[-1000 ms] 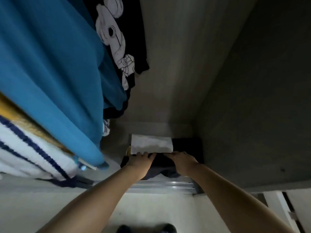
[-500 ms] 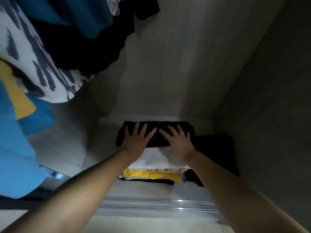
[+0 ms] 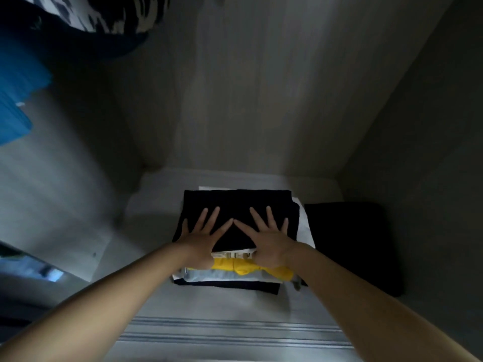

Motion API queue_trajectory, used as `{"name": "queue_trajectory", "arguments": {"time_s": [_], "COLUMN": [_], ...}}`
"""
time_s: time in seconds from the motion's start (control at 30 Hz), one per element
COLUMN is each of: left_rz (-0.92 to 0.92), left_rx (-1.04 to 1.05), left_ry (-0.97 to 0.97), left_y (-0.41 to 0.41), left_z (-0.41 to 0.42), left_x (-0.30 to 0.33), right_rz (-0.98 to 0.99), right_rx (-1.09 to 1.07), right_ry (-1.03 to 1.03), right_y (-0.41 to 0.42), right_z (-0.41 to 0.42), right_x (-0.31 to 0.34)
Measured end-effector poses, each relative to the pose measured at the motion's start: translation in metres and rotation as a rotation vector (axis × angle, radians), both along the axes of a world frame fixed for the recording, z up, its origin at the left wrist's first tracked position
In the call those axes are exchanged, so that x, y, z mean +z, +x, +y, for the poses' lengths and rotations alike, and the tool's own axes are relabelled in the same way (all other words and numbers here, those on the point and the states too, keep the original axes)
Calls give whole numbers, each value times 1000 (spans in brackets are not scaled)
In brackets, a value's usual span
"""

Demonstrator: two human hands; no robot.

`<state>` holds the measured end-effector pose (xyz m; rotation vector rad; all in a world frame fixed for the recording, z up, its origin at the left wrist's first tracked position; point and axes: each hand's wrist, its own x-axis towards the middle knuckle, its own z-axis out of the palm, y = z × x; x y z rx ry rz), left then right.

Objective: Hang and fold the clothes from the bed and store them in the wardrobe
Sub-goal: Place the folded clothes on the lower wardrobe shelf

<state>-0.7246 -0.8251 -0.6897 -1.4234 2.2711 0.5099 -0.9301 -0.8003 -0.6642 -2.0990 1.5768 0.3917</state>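
Folded black garment, topmost on a stack of folded clothes on the pale wardrobe floor; left hand and right hand pressed flat on it, fingers spread, gripping nothing. Second dark folded pile at 3 o'clock. Hanging blue garment at 10 o'clock.

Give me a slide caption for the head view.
Both hands press a folded black garment onto the wardrobe stack.
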Motion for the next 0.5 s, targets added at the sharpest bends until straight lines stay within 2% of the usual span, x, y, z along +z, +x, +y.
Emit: {"name": "queue_trajectory", "arguments": {"time_s": [0.17, 0.3, 0.4, 0.5], "left_rz": [-19, 86, 276, 376], "left_rx": [-13, 37, 135, 279], "left_ry": [62, -77, -223, -186], "left_y": [-17, -32, -45, -57], "left_z": [-3, 1, -5, 0], "left_x": [36, 109, 176, 242], "right_rz": [57, 20, -5, 20], "right_rx": [-70, -152, -249, -300], "right_ry": [130, 238, 146, 35], "right_y": [-7, -13, -24, -26], "right_z": [-16, -20, -22, -15], "right_x": [28, 95, 161, 229]}}
